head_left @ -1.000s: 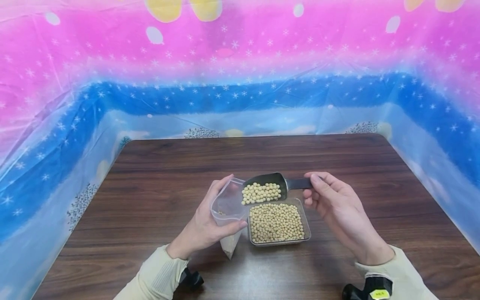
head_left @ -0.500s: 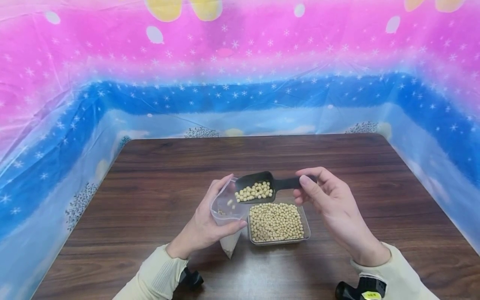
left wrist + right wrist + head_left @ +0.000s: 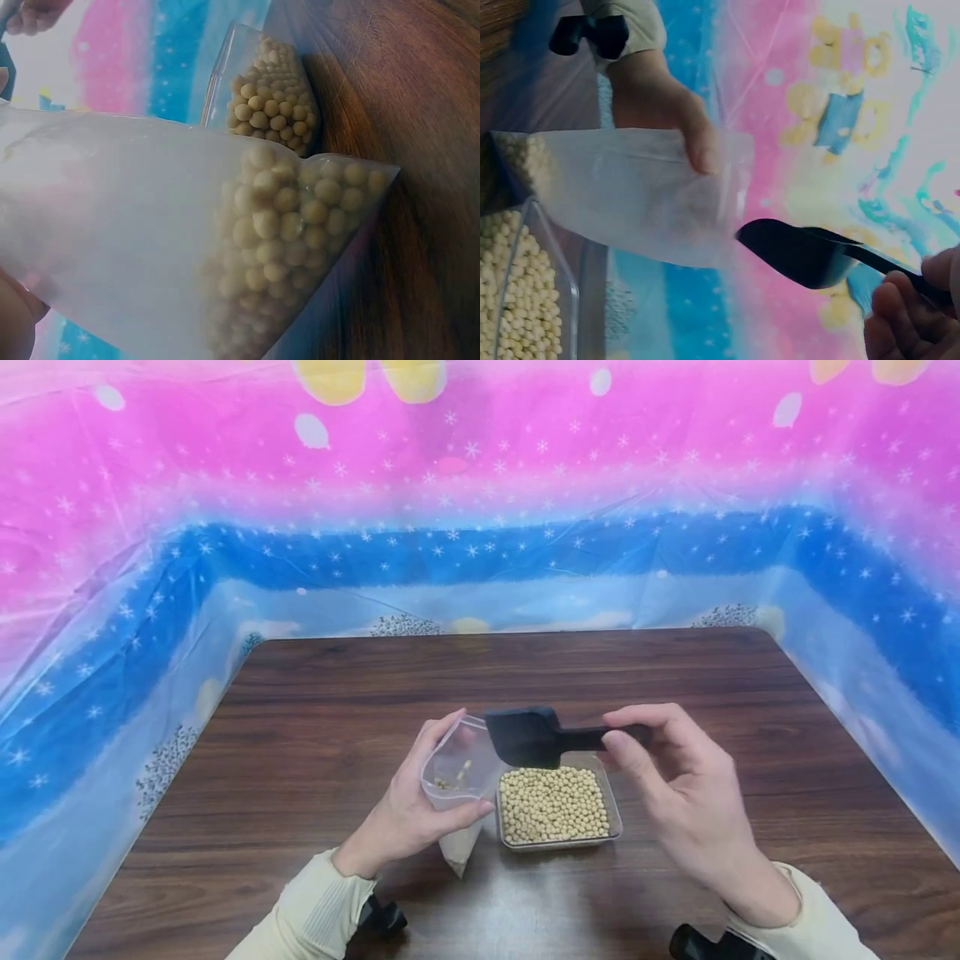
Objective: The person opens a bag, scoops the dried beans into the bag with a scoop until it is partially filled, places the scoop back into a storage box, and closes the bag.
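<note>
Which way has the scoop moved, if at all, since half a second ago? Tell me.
Yes: the scoop has shifted slightly right in the head view, judged against the box, and tipped over, its dark back now showing.

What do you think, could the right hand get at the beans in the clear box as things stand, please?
Probably yes: the right hand holds the scoop near the open box, and nothing appears to cover most of its beans.

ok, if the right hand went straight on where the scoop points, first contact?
Probably the mouth of the translucent bag in the left hand: the black scoop in the right hand points at it. Any gap at the tip is hard to judge.
</note>
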The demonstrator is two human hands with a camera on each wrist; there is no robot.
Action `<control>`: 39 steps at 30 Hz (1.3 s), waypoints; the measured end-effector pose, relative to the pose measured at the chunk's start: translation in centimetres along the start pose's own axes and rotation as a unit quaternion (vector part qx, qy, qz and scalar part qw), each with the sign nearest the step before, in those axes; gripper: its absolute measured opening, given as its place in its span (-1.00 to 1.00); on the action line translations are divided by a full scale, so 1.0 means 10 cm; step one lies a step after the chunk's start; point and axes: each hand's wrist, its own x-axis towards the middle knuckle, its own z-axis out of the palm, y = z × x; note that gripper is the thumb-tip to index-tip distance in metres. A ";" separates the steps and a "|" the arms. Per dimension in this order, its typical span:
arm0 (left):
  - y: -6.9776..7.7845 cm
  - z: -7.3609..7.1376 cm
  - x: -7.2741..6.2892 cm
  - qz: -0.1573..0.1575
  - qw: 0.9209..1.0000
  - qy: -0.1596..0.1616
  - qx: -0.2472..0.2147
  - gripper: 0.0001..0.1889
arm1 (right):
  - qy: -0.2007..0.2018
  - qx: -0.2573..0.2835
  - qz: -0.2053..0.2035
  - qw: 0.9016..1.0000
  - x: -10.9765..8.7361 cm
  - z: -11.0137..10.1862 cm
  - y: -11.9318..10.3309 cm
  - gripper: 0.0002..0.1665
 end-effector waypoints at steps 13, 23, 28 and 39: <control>0.01 -0.02 -0.01 0.000 1.000 0.000 -0.016 0.00 | -0.031 -0.156 0.187 0.969 -0.18 -0.39 0.47 -0.76; 0.02 -0.02 -0.02 -0.003 1.000 -0.001 -0.016 -0.01 | -0.065 -0.142 0.276 0.949 -0.42 -0.27 0.71 -0.67; 0.01 -0.03 -0.03 -0.001 1.000 0.001 -0.013 -0.01 | -0.022 -0.048 0.356 0.933 -0.48 -0.22 0.88 -0.64; 0.00 -0.04 -0.05 0.000 1.000 0.005 -0.016 -0.02 | 0.023 0.136 0.452 0.881 -0.66 -0.06 1.16 -0.62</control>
